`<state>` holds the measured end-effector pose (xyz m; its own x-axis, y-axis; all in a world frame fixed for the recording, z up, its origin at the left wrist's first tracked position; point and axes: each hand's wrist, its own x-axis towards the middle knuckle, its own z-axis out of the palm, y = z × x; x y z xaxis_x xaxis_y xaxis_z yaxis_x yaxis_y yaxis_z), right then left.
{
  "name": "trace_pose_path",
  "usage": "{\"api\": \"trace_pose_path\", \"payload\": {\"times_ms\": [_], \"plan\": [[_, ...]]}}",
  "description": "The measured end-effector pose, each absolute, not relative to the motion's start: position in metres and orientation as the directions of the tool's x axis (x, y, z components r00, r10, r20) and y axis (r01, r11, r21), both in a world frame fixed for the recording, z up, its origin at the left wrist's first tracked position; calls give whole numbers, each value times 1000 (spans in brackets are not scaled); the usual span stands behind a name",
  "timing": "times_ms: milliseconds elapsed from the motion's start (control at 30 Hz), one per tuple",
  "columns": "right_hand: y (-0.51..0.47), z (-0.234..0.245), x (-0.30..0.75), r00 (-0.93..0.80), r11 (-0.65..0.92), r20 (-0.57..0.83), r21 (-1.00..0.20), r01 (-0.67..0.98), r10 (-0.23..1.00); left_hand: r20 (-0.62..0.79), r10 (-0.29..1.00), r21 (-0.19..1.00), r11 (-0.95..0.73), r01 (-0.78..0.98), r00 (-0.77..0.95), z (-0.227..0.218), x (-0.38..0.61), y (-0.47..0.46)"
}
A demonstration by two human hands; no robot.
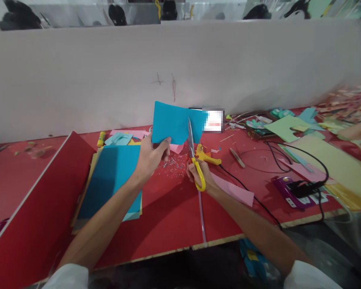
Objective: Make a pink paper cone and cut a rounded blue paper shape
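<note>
My left hand (152,158) pinches the lower edge of a blue sheet of paper (173,122) and holds it upright above the red table (168,212). In my right hand (200,174) are yellow-handled scissors (195,156), fingers through the loops. Their blades point up and lie against the right part of the blue sheet. Small paper scraps lie on the table under the sheet.
A stack of blue and yellow sheets (112,180) lies left of my arm. A yellow glue gun (207,156), a pink strip (233,188), a glue stick (101,139), a purple power strip (297,192) with black cables, and coloured sheets (327,160) lie around. Another person's arm (355,130) shows far right.
</note>
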<state>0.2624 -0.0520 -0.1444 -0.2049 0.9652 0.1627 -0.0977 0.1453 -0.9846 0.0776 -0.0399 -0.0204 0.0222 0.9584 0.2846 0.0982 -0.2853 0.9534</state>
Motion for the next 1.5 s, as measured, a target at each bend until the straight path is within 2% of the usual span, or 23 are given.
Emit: {"api": "trace_pose_path", "payload": {"times_ms": [233,333,467,633,800,1033,1233,1400,1500], "plan": [[-48,-150,254,-210,148,185,-972,-181,960,277,956,946,-289,148,97,-16,73,-39],[-46,-148,256,-217,132,169,-975,-177,961,259,956,942,-281,182,137,-15,70,-38],[-47,-142,260,-227,130,168,-976,-173,959,252,962,945,-269,187,110,-14,68,-35],[-50,-141,260,-209,161,193,-974,-162,959,291,953,939,-301,164,83,-17,66,-31],[-49,-143,258,-232,124,158,-980,-152,960,325,945,926,-327,186,43,-17,61,-29],[-46,-142,256,-240,143,170,-981,-128,956,306,941,895,-337,292,148,-12,54,-27],[-51,-137,263,-250,156,179,-982,-107,952,329,940,897,-342,281,92,-10,51,-26],[-49,-141,265,-246,159,181,-981,-107,952,384,923,912,-377,158,-14,-4,54,-28],[-48,-145,262,-268,159,197,-975,-157,943,409,912,896,-402,190,3,-4,53,-28]]}}
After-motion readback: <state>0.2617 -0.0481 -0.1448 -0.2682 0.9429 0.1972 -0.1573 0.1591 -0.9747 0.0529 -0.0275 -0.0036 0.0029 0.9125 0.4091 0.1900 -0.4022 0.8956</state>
